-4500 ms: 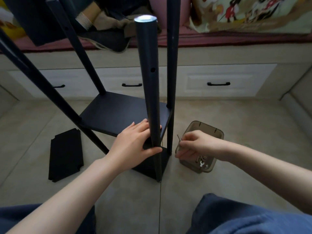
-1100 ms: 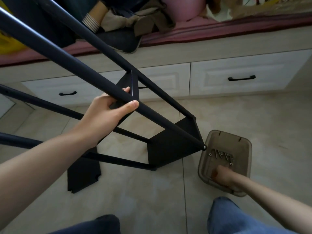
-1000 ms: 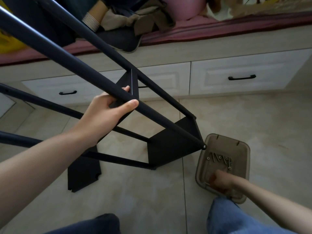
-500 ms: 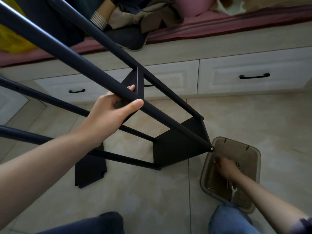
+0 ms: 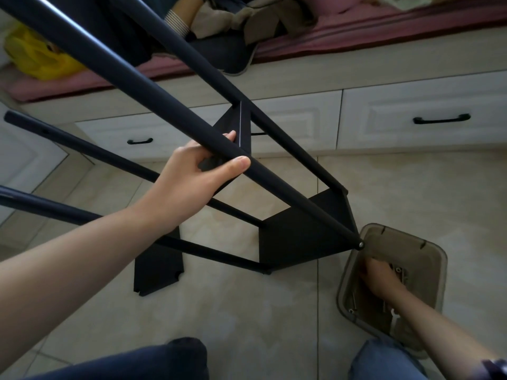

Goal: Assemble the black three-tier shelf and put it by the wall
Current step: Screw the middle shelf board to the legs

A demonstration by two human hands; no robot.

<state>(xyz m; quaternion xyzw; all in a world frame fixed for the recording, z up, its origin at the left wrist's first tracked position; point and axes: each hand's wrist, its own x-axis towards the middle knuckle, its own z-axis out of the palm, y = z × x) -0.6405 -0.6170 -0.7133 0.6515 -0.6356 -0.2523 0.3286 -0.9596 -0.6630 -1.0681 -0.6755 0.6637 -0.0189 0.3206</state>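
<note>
Steady the tilted shelf (image 5: pixel 304 237), propped on the floor (image 5: pixel 247 311) beside the tray (image 5: pixel 428 259), with left hand (image 5: pixel 189 182) wrapped round a pole (image 5: pixel 274 185), then pick one screw (image 5: pixel 399 271) with right hand (image 5: pixel 381 278), hold there unclear.

Dim, flat indoor light; no hard shadows on floor (image 5: pixel 274 311). Narrow glare streak along pole (image 5: pixel 142 83) in upper left of frame. Bin (image 5: pixel 439 259) interior at lower right murky; right hand (image 5: pixel 381 278) inside it dark, low in detail. Drawers (image 5: pixel 411 119) bow toward right edge: wide-angle distortion. Corners soft, slightly blurred.
</note>
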